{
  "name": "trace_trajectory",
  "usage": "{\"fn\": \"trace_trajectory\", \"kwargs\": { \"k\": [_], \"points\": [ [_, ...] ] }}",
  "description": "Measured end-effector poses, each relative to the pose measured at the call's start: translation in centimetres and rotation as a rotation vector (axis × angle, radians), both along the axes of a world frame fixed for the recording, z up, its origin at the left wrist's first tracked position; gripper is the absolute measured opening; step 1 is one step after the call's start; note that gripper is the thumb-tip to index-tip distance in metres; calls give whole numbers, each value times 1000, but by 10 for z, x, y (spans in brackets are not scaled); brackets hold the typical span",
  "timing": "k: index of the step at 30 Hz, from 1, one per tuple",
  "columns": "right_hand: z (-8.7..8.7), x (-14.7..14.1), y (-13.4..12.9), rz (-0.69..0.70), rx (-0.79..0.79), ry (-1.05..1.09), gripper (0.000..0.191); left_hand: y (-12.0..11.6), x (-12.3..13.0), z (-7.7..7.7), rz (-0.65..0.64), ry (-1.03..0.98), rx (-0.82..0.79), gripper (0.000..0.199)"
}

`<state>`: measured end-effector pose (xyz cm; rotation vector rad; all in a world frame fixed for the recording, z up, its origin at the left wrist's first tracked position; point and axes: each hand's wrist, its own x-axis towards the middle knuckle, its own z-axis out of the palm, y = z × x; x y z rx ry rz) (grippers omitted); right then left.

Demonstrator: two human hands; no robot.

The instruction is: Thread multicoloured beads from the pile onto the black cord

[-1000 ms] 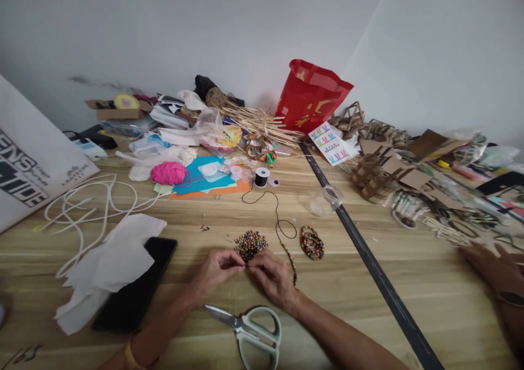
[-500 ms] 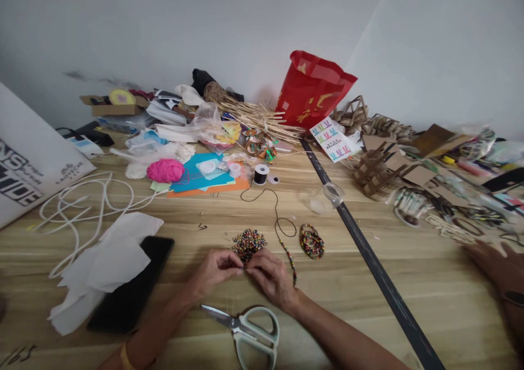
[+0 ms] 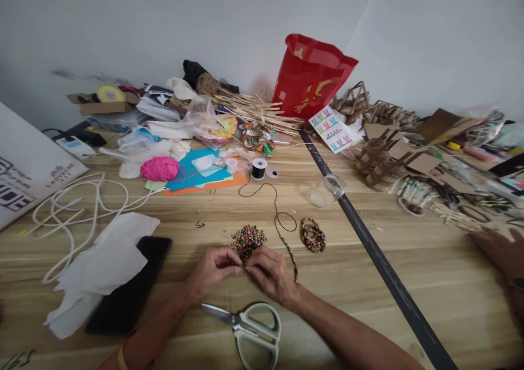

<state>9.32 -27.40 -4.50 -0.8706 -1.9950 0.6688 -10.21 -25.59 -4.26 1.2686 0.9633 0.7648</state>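
Just in front of a heap of small multicoloured beads (image 3: 248, 238), my two hands meet fingertip to fingertip. My left hand (image 3: 216, 272) pinches a tiny dark bead between thumb and forefinger. My right hand (image 3: 272, 274) is closed in a pinch at the end of a black cord (image 3: 277, 206), which is mostly hidden by the fingers there. A strung row of beads (image 3: 290, 255) on that cord comes out behind my right hand and lies on the table. The cord runs back to a black spool (image 3: 259, 168). A coiled bead strand (image 3: 313, 235) lies to the right.
Scissors (image 3: 249, 326) with pale handles lie open below my hands. On the left are a black phone-like slab (image 3: 131, 288), white paper (image 3: 106, 255) and a white cable (image 3: 98, 201). A clear cup (image 3: 327, 190) lies near the dark strip (image 3: 380, 266). Another person's hand (image 3: 497, 250) rests at right.
The view has shifted slightly. My hands keep nearly the same pinching pose in front of the bead heap, and nothing on the table has visibly been moved.
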Motion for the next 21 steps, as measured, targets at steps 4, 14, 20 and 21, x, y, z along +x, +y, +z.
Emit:
{"fn": "trace_trajectory", "kwargs": {
  "k": [4, 14, 20, 21],
  "points": [
    [1, 0, 0, 6, 5, 0, 16, 0, 1, 1, 5, 8, -8, 9],
    [0, -1, 0, 9, 7, 11, 17, -1, 2, 3, 3, 18, 2, 10],
    [2, -2, 1, 32, 4, 26, 17, -1, 2, 3, -3, 20, 13, 10],
    [2, -2, 1, 39, 2, 25, 18, -1, 1, 3, -4, 24, 13, 10]
  ]
}}
